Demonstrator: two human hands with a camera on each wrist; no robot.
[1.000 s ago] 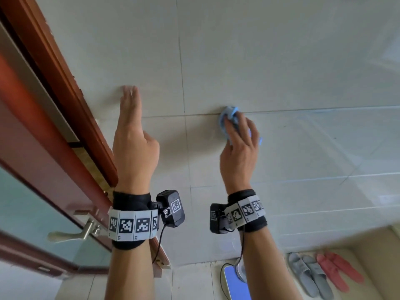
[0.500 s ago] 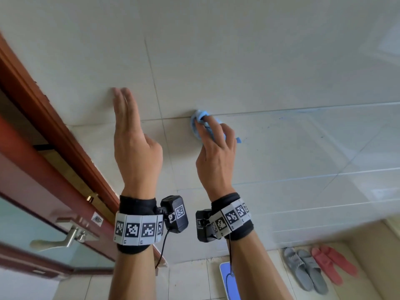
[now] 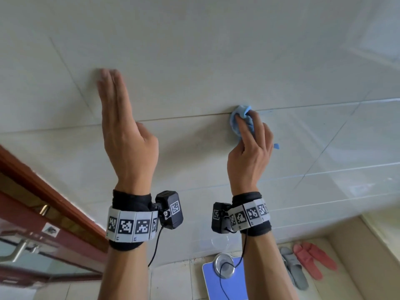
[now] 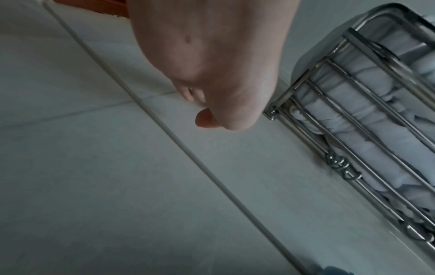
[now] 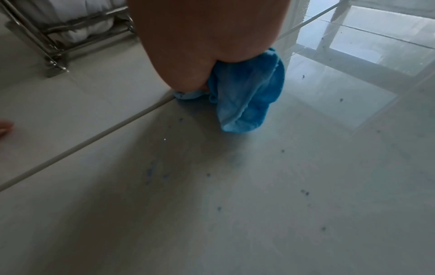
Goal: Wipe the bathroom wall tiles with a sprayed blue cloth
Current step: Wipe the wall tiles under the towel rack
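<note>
My right hand (image 3: 249, 135) grips a bunched blue cloth (image 3: 239, 118) and presses it on the pale wall tiles (image 3: 194, 61), right at a horizontal grout line. In the right wrist view the blue cloth (image 5: 244, 96) hangs below the palm against a glossy tile with dark specks. My left hand (image 3: 121, 118) is held up flat to the left, fingers straight and together, their tips at the wall. The left wrist view shows the left hand (image 4: 212, 61) from below, over a grout line (image 4: 164, 130).
A red-brown door frame (image 3: 43, 187) and a door with a metal handle (image 3: 17, 252) stand at the lower left. A chrome wall rack (image 4: 367, 119) with white towels hangs nearby. On the floor lie a blue scale (image 3: 227, 282) and grey and pink slippers (image 3: 303, 263).
The right hand has slid the cloth rightward along the grout line, away from the left hand. The door frame has dropped toward the lower left of the view.
</note>
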